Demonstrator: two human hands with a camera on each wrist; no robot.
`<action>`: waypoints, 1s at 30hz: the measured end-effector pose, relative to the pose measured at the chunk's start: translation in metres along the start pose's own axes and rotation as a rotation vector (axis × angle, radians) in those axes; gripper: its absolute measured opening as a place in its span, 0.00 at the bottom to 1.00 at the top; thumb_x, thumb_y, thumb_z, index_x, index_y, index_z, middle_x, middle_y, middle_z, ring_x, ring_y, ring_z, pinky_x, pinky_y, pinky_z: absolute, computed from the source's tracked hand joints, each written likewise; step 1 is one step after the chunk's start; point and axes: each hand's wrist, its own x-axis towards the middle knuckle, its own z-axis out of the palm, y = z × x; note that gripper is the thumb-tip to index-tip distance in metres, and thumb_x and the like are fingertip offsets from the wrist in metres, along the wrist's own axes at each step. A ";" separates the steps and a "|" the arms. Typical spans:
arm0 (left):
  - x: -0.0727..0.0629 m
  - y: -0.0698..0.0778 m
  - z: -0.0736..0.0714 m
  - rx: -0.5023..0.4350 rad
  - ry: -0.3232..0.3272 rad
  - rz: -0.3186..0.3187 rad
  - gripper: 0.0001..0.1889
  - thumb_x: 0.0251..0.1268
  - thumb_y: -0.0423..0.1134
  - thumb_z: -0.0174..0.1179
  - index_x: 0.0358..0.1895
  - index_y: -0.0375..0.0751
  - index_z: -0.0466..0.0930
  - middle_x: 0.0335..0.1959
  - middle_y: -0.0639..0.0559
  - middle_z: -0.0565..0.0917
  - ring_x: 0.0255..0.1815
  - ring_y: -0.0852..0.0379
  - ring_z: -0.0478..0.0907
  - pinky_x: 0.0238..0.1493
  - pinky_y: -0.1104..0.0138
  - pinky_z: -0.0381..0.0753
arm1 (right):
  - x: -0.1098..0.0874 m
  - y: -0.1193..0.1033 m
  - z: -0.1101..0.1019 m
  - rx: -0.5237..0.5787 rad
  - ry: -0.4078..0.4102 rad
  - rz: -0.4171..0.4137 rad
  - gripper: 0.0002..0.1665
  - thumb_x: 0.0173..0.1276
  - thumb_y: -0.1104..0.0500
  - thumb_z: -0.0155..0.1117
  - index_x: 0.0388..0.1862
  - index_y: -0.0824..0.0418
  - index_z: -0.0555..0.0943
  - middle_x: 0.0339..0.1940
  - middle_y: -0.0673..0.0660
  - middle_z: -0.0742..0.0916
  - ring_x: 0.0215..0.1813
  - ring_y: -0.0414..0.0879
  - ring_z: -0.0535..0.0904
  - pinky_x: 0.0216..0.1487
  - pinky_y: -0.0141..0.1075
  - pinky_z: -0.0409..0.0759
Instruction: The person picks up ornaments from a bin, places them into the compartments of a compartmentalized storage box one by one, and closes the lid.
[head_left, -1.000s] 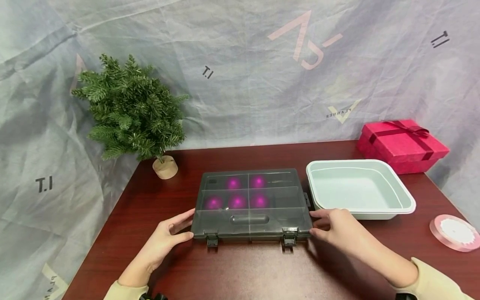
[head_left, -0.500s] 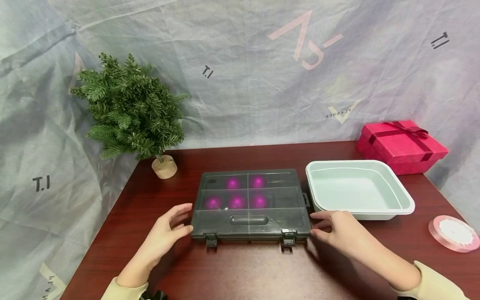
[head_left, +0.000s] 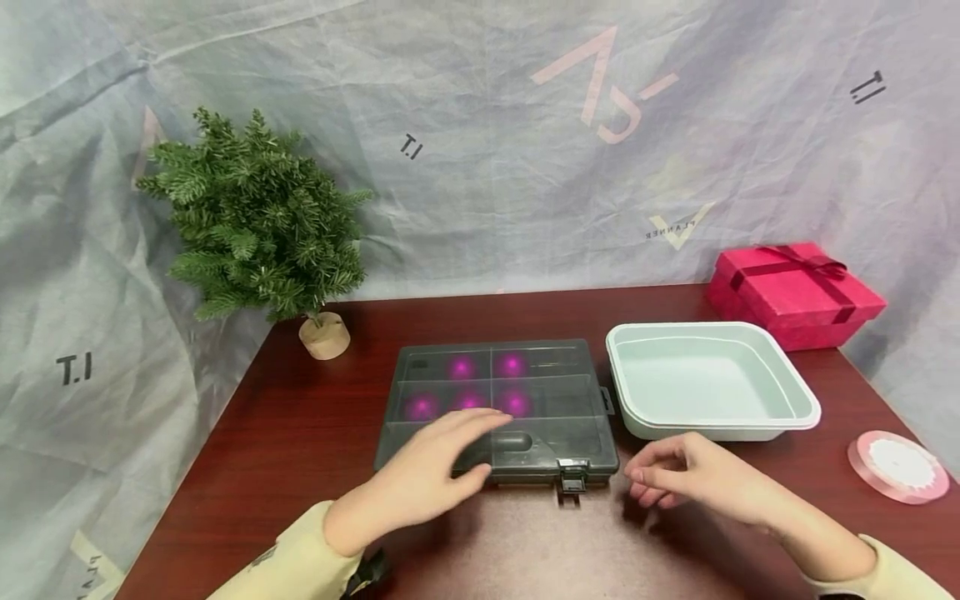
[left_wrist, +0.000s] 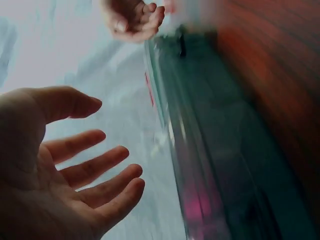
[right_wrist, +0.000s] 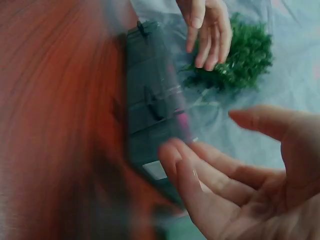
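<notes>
A dark, see-through plastic storage case (head_left: 555, 429) with divided compartments lies on the table, lid down. Its front right latch (head_left: 572, 479) hangs outward; the left one is hidden behind my left hand (head_left: 420, 479). That hand hovers over the case's front left part, fingers spread and holding nothing. Just off the front right corner is my right hand (head_left: 697, 475), its fingers loosely curled around nothing. Several magenta glowing spots (head_left: 512, 364) show on the lid; I cannot tell whether they are reflections or contents. Both wrist views show bare palms beside the case.
Right of the case stands a pale green plastic basin (head_left: 705, 375). Behind it sits a red gift box (head_left: 795, 292) with a bow. A pink ribbon roll (head_left: 897, 467) lies at the far right. A small artificial fir tree (head_left: 258, 221) stands at the back left.
My left hand has left the case's left side and moved right, over its front. My right hand has drawn slightly away from the right edge, toward me. The case stays put.
</notes>
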 end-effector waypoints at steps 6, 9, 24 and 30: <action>0.029 0.007 0.024 0.150 -0.130 0.183 0.32 0.71 0.41 0.62 0.77 0.48 0.67 0.74 0.48 0.71 0.74 0.50 0.66 0.70 0.56 0.68 | 0.004 0.033 0.010 0.315 -0.196 0.100 0.24 0.81 0.62 0.52 0.63 0.82 0.74 0.49 0.71 0.87 0.49 0.56 0.87 0.50 0.42 0.84; 0.035 0.008 0.038 0.268 -0.167 0.234 0.32 0.71 0.44 0.62 0.77 0.49 0.68 0.75 0.51 0.70 0.75 0.48 0.65 0.72 0.57 0.66 | 0.007 0.044 0.019 0.458 -0.250 0.113 0.27 0.82 0.61 0.48 0.68 0.82 0.69 0.55 0.70 0.85 0.56 0.58 0.84 0.56 0.42 0.82; 0.026 0.014 0.057 0.439 -0.227 0.252 0.33 0.70 0.50 0.63 0.77 0.51 0.68 0.78 0.55 0.66 0.78 0.47 0.59 0.72 0.53 0.65 | 0.021 0.056 0.050 0.872 -0.348 0.087 0.22 0.85 0.63 0.37 0.70 0.72 0.65 0.69 0.71 0.76 0.69 0.59 0.75 0.66 0.49 0.74; 0.027 0.014 0.056 0.441 -0.225 0.256 0.35 0.69 0.50 0.63 0.78 0.50 0.66 0.79 0.54 0.64 0.79 0.46 0.58 0.73 0.52 0.63 | 0.023 0.055 0.048 0.871 -0.366 0.027 0.24 0.84 0.66 0.35 0.72 0.72 0.67 0.71 0.71 0.74 0.71 0.59 0.73 0.68 0.48 0.72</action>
